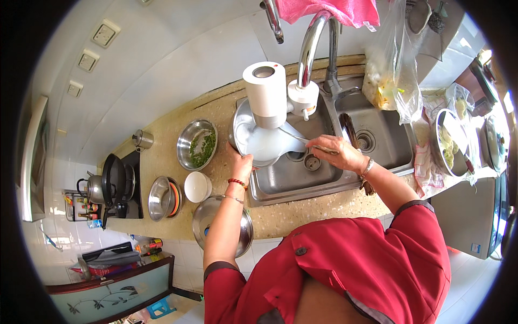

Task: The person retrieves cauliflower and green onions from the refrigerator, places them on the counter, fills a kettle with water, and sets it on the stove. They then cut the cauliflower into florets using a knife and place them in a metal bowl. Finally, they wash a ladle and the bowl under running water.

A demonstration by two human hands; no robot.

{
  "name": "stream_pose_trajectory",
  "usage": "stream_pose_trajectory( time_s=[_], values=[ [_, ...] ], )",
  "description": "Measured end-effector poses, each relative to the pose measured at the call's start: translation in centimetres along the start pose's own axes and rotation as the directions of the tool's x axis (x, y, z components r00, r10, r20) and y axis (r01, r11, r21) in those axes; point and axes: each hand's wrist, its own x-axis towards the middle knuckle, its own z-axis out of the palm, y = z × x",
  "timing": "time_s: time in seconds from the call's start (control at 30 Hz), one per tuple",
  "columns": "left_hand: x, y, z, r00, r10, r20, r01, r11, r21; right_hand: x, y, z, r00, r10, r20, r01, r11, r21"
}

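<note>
My left hand (241, 163) grips the rim of a metal bowl (239, 128), which is tipped over the left basin (279, 182) of a steel sink. Cloudy white liquid (263, 146) runs over its edge towards the drain strainer (312, 163). In my right hand (340, 154) is the handle of a metal utensil (294, 137), probably a spoon or ladle; its far end reaches into the bowl, partly hidden under the filter. A white faucet water filter (265, 91) hangs right above the bowl, joined to the chrome faucet (311, 44).
Left of the sink stand a metal bowl of chopped greens (197, 146), a white bowl (198, 187), nested bowls (160, 198) and a pot lid (206, 214). A bag of scraps (388, 87) hangs over the right basin (384, 137). Farther right sits a bowl with a cleaver (457, 133).
</note>
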Motion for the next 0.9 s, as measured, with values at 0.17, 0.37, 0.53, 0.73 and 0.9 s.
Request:
stream_pose_trajectory(
  time_s=[0.17,0.37,0.53,0.73,0.9],
  values=[
    [1.1,-0.9,2.5,0.912,0.410,-0.014,-0.340,0.776,0.531,-2.7,0.0,-0.5,0.991,-0.087,0.105,0.111,0.963,-0.247],
    [0.3,-1.3,4.0,0.804,0.578,0.140,-0.506,0.540,0.673,-6.5,-0.7,-0.7,0.973,-0.097,0.209,0.193,0.838,-0.510],
    [-0.6,-2.1,6.0,0.781,0.620,0.075,-0.496,0.543,0.678,-6.4,-1.5,-0.3,0.994,-0.068,0.085,0.097,0.912,-0.398],
    [-2.7,-2.6,7.8,0.976,-0.182,0.121,0.215,0.892,-0.398,-4.0,-1.0,2.0,0.802,0.587,-0.109,-0.347,0.607,0.715],
    [-4.2,-3.2,7.2,0.862,-0.228,0.452,0.496,0.556,-0.667,-4.8,1.1,1.1,0.798,0.589,0.130,-0.410,0.372,0.832]
  ],
)
